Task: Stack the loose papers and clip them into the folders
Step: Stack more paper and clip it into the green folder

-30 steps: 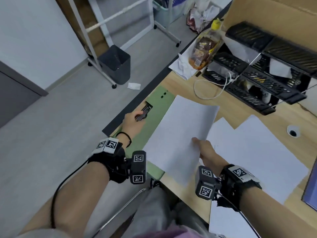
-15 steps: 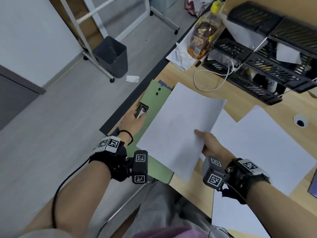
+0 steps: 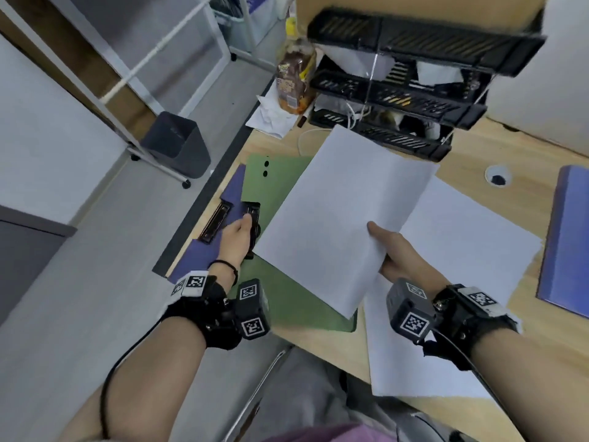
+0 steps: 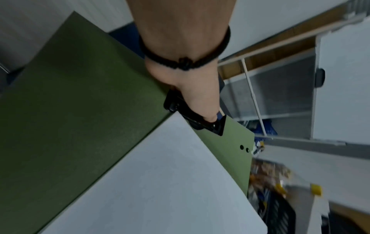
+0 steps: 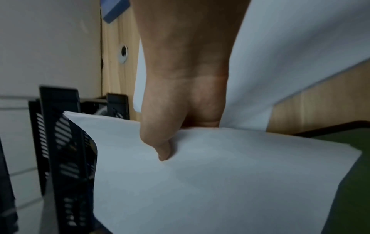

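Left hand (image 3: 237,237) presses the black clip (image 3: 252,209) on the green folder (image 3: 287,301) at the desk's left edge; right hand (image 3: 398,256) pinches the paper stack (image 3: 338,224), thumb on top, layered sheet edges clear only from the right wrist.

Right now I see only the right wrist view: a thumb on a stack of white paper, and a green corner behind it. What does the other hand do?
Observer: The left hand holds the black clip of the green folder, thumb on top of it.
Operator: Is the paper under that clip?
Observer: In the left wrist view a corner of the paper stack reaches the clip, but I cannot tell if it is under it.
Operator: Is there only this one folder at that side?
Observer: No. A purple folder with its own metal clip lies partly under the green one, at the desk edge.
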Available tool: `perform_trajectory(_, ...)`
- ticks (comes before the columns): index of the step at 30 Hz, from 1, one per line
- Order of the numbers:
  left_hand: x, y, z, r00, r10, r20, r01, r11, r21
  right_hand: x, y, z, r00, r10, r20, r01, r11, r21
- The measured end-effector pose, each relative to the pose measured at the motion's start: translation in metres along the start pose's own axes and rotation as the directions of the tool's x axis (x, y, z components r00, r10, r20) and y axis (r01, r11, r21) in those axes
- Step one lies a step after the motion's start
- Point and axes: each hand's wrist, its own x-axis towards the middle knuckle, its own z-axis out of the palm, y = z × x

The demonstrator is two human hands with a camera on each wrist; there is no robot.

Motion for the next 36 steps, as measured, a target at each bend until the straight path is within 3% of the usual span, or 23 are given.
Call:
perform_trajectory(5, -0.026, 0.025, 0.088, 0.99, 0.082, 0.113, -0.086, 0.996, 0.027, -0.034, -0.005, -0.092, 0.994, -0.035, -0.1, 0.04, 0.998, 0.039)
perform_trajectory(10, -0.061, 0.03, 0.176, 0.975, 0.048, 0.215, -0.05, 0.999, 0.005, -0.069, 0.006, -0.187, 0.967, -0.021, -0.256, 0.029, 0.999, 0.026)
perform_trajectory(14, -0.081, 0.03, 0.214, 0.966, 0.05, 0.253, -0.061, 0.998, 0.034, -0.099, 0.017, -0.231, 0.95, 0.01, -0.311, -0.026, 0.999, -0.048)
perform_trajectory(19, -0.093, 0.034, 0.231, 0.957, 0.002, 0.291, -0.023, 0.997, 0.068, -0.119, 0.023, -0.249, 0.945, 0.024, -0.326, -0.058, 0.994, -0.092)
perform_trajectory(22, -0.101, 0.041, 0.232, 0.961, 0.064, 0.268, -0.122, 0.971, 0.205, -0.112, 0.032, -0.263, 0.947, 0.035, -0.321, -0.06, 0.996, -0.07)
perform_trajectory(24, -0.105, 0.042, 0.234, 0.946, 0.069, 0.318, -0.16, 0.949, 0.271, -0.104, 0.037, -0.273, 0.951, 0.047, -0.305, -0.061, 0.997, -0.039)
perform_trajectory(28, -0.12, 0.043, 0.236, 0.868, -0.118, 0.482, -0.165, 0.847, 0.504, -0.093, 0.039, -0.276, 0.961, 0.024, -0.275, -0.035, 0.999, -0.035)
perform_trajectory(32, -0.125, 0.044, 0.241, 0.852, -0.174, 0.493, -0.175, 0.794, 0.582, -0.093, 0.039, -0.276, 0.975, 0.024, -0.221, -0.031, 0.999, -0.026)
perform_trajectory(36, -0.128, 0.043, 0.251, 0.852, -0.204, 0.482, -0.127, 0.813, 0.569, -0.092, 0.043, -0.278, 0.98, 0.011, -0.201, -0.011, 1.0, -0.003)
